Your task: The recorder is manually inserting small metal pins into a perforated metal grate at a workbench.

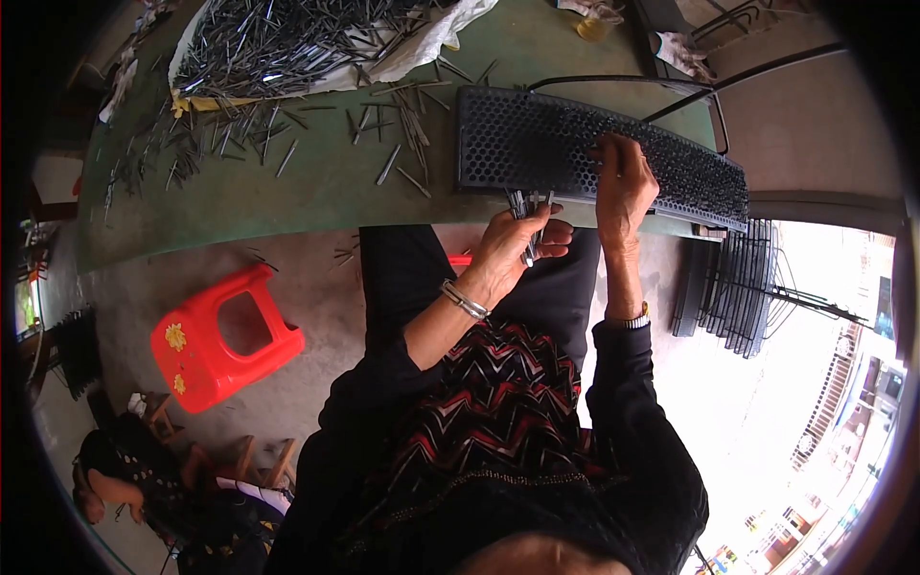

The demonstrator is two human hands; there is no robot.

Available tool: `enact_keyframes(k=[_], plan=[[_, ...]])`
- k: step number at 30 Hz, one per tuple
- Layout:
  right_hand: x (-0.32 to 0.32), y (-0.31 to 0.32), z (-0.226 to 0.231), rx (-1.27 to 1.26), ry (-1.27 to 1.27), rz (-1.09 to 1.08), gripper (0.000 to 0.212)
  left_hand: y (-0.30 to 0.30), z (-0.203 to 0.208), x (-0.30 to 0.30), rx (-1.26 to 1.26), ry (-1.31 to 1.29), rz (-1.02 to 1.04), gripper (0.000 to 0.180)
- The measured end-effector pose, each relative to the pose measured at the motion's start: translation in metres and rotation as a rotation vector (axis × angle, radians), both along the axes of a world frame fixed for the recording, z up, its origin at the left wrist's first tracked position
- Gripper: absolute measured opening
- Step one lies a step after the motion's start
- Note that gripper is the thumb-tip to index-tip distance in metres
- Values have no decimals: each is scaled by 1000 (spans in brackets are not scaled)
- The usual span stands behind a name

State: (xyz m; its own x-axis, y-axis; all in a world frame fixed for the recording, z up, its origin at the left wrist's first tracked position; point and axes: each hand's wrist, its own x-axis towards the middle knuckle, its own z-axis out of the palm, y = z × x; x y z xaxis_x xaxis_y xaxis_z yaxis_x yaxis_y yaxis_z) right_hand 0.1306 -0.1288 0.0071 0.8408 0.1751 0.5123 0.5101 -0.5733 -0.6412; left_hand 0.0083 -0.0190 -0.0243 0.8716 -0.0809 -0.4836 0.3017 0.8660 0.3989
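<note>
My left hand [503, 247] is closed around a small bundle of thin dark sticks [520, 203], just off the table's near edge. They look like metal pins or pen-like rods; I cannot tell their exact kind. Above the black perforated tray [522, 139], my right hand [628, 196] has its fingers pinched together at the holes. Whatever those fingertips hold is hidden. Round holes show plainly in the tray's left part, while its right part looks rougher, as if filled with many small pieces. The tray lies at a slant and its near edge reaches the table edge.
A large heap of similar dark sticks [278, 43] lies on a white sack at the back left, with loose ones scattered over the green table [316, 206]. A red plastic stool [206, 359] stands at left. Black racks [743, 297] are at right. Another person [125, 489] sits lower left.
</note>
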Motion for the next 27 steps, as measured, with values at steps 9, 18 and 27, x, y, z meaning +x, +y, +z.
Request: enact_keyframes(k=[9,18,27], plan=[[-4,6,8,-217,-178,11,9,0,1,-1,25,-16,19,25],[4,8,-1,-193,-175,43,8,-1,8,-3,28,4,24,26],[0,5,-8,-307,-236,-15,13,0,5,-4,24,18,44,25]])
